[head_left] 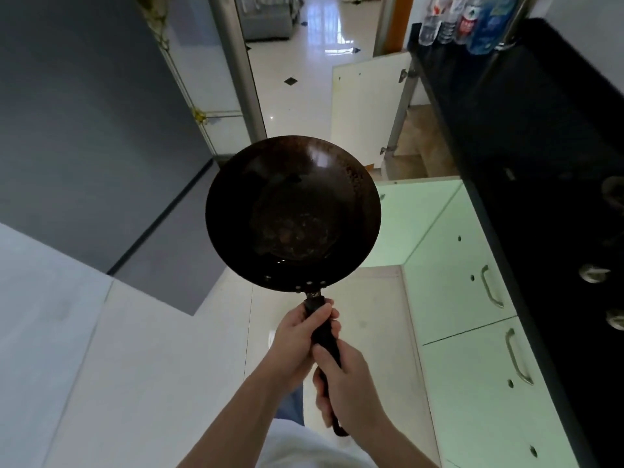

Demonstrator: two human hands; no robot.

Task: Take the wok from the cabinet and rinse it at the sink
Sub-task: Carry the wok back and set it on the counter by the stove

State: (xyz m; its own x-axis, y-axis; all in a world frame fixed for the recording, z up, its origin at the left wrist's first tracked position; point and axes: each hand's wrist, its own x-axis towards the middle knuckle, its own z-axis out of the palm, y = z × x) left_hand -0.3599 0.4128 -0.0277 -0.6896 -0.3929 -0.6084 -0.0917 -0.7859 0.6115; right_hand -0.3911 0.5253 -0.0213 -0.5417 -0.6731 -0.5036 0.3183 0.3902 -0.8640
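Kitchen floor [162,366], wok [293,214], both hands' grip on handle [326,336]

I see both hands on the wok [293,211] handle: left hand [297,339] nearer the bowl, right hand [341,383] behind it. Wok held out over the pale floor [152,366], open side up. Black countertop [526,136] at right, green cabinet doors [472,349] below, one white door [366,106] open.

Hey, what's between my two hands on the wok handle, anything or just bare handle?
Just bare handle: in the head view a short dark stretch shows between the left hand and right hand.
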